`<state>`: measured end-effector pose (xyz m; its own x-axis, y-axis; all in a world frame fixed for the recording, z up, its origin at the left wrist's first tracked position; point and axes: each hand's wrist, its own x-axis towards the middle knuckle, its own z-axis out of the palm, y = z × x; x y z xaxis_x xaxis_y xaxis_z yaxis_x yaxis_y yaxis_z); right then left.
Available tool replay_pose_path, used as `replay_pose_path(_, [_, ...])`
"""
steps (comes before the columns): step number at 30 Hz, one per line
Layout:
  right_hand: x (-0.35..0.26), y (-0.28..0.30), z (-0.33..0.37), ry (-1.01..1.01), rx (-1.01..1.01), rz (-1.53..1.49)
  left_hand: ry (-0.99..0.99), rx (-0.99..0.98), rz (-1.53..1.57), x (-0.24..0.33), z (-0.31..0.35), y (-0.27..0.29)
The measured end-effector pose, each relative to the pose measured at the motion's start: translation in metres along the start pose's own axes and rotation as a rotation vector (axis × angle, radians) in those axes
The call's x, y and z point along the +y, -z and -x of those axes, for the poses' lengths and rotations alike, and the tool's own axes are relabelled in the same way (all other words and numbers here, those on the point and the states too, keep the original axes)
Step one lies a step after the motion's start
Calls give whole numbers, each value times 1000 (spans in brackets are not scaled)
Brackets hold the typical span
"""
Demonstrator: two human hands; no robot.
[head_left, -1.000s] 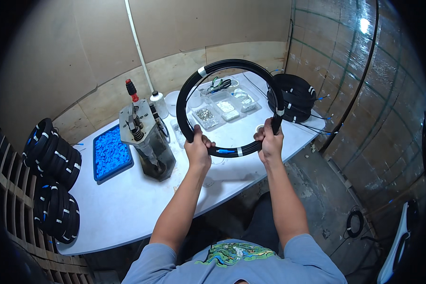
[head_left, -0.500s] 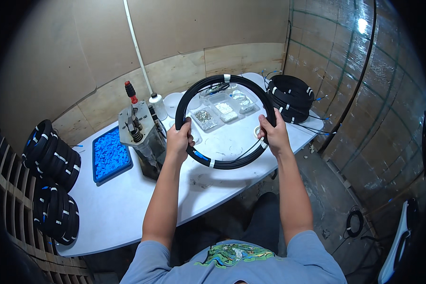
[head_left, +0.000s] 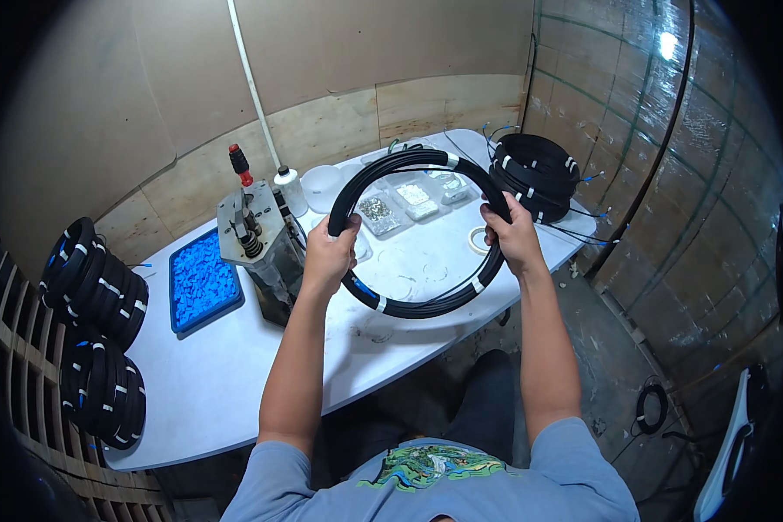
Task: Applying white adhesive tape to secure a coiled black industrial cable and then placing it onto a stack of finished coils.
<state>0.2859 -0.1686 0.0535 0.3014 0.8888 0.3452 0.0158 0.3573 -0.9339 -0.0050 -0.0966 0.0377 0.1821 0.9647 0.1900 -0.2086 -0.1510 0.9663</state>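
Note:
A large coil of black cable [head_left: 422, 310], bound with bands of white tape, hangs in the air over the table. My left hand [head_left: 331, 254] is closed round its left side, and my right hand [head_left: 514, 233] grips its right side. A blue piece shows on the coil's lower left, near my left hand. Through the ring I see a roll of tape [head_left: 478, 241] on the table, close to my right hand, and clear containers of small parts [head_left: 378, 214] farther back.
The white table [head_left: 191, 383] carries a metal bench press [head_left: 252, 228] with a red-and-black handle, a tray of blue pieces [head_left: 202, 280], a white bottle [head_left: 289, 190] and a white bowl [head_left: 322, 187]. More cable coils are stacked at the left [head_left: 104, 396] and far right [head_left: 535, 174]. Another coil [head_left: 652, 409] lies on the floor.
The coil has turned a little clockwise in my hands; its white tape bands have shifted round. Both hands still hold its sides.

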Motion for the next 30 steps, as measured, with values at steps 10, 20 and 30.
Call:
replay_pose_path(10, [-1,-6,9,4,58,-56,-37,25,-58,2,-4,-2])
replay_pose_path(20, [2,-4,13,-5,84,-156,-177,97,-238,7,-16,-6])
replay_pose_path(30, [3,-81,56,645,481,618,4,-335,547,27,22,-95])
